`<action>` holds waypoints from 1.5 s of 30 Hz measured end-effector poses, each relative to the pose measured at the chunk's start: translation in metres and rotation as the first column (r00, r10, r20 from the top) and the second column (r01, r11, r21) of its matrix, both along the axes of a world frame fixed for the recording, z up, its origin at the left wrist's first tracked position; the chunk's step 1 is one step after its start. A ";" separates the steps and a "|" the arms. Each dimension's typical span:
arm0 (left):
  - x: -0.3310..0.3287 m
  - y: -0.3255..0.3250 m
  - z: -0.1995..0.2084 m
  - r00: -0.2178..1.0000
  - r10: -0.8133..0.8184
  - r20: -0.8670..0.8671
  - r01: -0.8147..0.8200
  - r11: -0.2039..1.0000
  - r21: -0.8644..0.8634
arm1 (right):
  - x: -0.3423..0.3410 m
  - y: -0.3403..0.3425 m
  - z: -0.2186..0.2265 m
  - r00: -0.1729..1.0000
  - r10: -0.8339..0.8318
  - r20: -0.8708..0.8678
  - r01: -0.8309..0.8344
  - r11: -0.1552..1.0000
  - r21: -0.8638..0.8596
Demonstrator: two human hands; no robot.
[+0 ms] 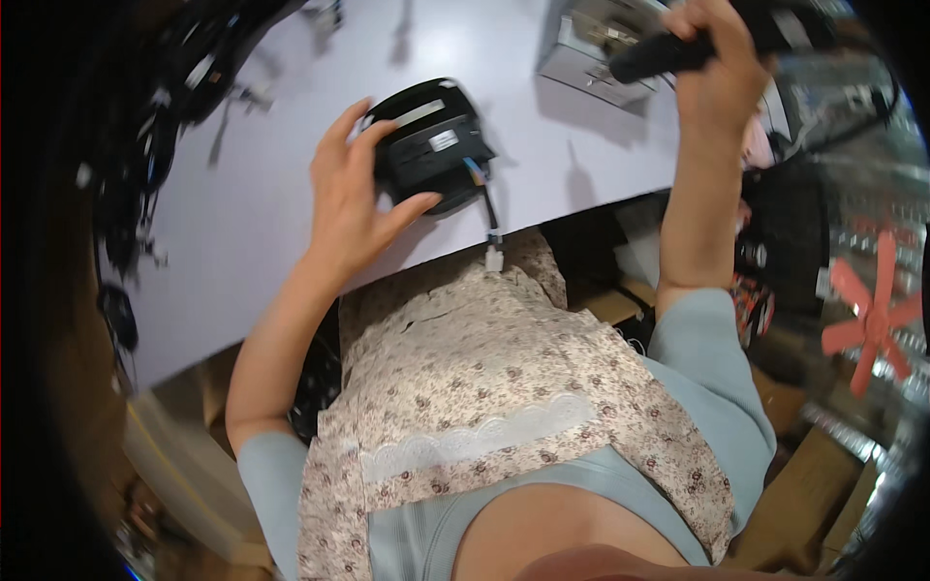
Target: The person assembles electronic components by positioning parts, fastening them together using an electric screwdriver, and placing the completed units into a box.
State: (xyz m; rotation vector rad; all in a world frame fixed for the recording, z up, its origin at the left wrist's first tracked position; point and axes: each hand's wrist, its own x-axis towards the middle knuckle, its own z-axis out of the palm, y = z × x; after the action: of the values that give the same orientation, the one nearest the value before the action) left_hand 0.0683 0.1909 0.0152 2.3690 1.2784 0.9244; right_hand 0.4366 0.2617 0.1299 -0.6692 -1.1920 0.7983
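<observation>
A rounded black plastic housing (426, 160) lies on the white table, with a pale label on its back. From it a short black cable (490, 208) with coloured wires runs over the table's near edge and ends in a white connector (495, 259). My left hand (354, 184) grips the housing's left side, thumb at the near edge and fingers at the far left. Raised at the upper right, my right hand (722, 58) is closed around a black corded hand tool (654, 58). Motion blurs the tool, and its exact kind does not show.
A grey box (589, 73) with small metal parts stands below the tool. Black cable bundles (160, 126) line the table's left side. The near table edge (601, 203) runs just in front of my apron (465, 358). A pink fan (875, 315) is at the far right.
</observation>
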 end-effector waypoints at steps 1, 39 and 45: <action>0.002 0.001 -0.004 1.000 0.017 0.023 -0.017 1.000 0.001 | -0.027 -0.010 0.009 0.992 0.105 -0.066 -0.105 0.994 0.004; 0.002 0.000 -0.016 0.983 0.096 0.155 -0.057 0.969 -0.240 | -0.194 -0.033 -0.027 0.866 0.355 0.351 -0.309 0.934 -0.181; 0.002 0.000 -0.017 0.976 0.084 0.202 -0.041 0.978 -0.206 | -0.199 -0.036 -0.016 0.824 0.325 0.465 -0.298 0.945 -0.133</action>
State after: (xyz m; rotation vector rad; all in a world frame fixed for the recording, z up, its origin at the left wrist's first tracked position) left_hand 0.0701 0.1908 -0.0015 2.0293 1.3027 0.9843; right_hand 0.2380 0.2253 0.1136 -0.7539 -1.7757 0.9731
